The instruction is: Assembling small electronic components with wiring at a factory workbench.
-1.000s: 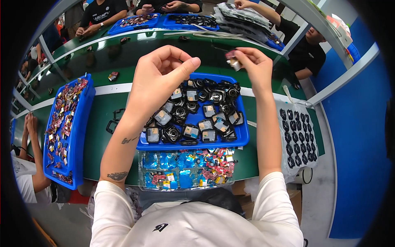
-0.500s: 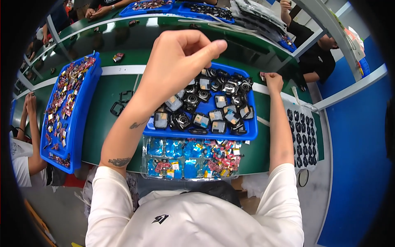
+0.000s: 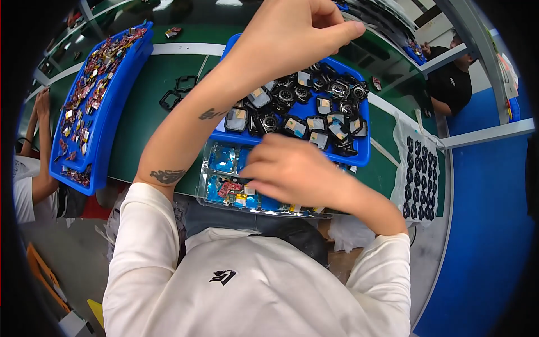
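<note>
My left hand (image 3: 311, 33) is raised high over the far part of the blue bin (image 3: 363, 154), its fingers curled and thumb pressed toward them. Whatever it may hold is hidden. My right hand (image 3: 297, 168), blurred by motion, hangs over the clear compartment tray (image 3: 203, 194) between the bin and my body. Blue film pieces (image 3: 222, 161) and red circuit parts with small batteries (image 3: 229, 190) fill that tray's visible compartments. In the bin lie many black watch cases (image 3: 270, 122), some with a grey square face up. A small red part (image 3: 377, 83) lies on the green surface beyond the bin's right side.
A long blue bin (image 3: 104, 163) of red parts stands at the left, near another person's hands (image 3: 42, 104). Black square frames (image 3: 170, 100) lie between the bins. Black parts in rows (image 3: 421, 180) sit on a white sheet at right. A metal post (image 3: 480, 53) rises at the right.
My right hand has let go of the small red part at the right and moved left to above the clear tray. My left hand stays raised, farther up in the picture.
</note>
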{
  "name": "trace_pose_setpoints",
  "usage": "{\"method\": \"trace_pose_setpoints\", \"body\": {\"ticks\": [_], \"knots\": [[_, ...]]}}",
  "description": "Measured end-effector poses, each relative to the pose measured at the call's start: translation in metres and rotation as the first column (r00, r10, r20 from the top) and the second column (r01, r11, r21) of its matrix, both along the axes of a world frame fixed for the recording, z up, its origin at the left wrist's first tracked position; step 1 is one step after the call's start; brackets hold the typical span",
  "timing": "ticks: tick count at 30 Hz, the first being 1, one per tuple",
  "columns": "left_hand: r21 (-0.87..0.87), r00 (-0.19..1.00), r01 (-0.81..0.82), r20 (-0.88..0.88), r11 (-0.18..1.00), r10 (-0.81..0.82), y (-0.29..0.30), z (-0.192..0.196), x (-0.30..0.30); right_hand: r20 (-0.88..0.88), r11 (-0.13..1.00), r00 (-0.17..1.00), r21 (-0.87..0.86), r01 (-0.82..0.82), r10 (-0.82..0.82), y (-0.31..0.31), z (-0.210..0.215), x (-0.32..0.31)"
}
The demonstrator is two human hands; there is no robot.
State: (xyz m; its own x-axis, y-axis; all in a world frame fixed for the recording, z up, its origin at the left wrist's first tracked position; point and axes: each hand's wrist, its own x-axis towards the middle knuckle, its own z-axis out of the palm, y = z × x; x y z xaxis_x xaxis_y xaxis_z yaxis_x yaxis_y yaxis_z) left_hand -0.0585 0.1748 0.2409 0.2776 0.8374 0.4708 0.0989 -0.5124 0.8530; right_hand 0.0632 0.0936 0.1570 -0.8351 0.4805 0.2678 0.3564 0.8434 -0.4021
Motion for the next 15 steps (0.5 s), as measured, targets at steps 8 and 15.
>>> {"method": "trace_pose_setpoints", "body": {"ticks": [8,15], "knots": [[-0.007,0.999,0.045,-0.024,0.999,-0.045,-0.002,0.004,-0.007,0.167,0.975,0.973,0.125,-0.182,0.16,0.004,-0.027,-0.038],[0.156,0.992,0.126,-0.016,0.98,-0.125,0.015,-0.008,-0.004,-0.267,0.914,0.959,-0.404,-0.026,-0.091,0.028,0.027,0.005]]}}
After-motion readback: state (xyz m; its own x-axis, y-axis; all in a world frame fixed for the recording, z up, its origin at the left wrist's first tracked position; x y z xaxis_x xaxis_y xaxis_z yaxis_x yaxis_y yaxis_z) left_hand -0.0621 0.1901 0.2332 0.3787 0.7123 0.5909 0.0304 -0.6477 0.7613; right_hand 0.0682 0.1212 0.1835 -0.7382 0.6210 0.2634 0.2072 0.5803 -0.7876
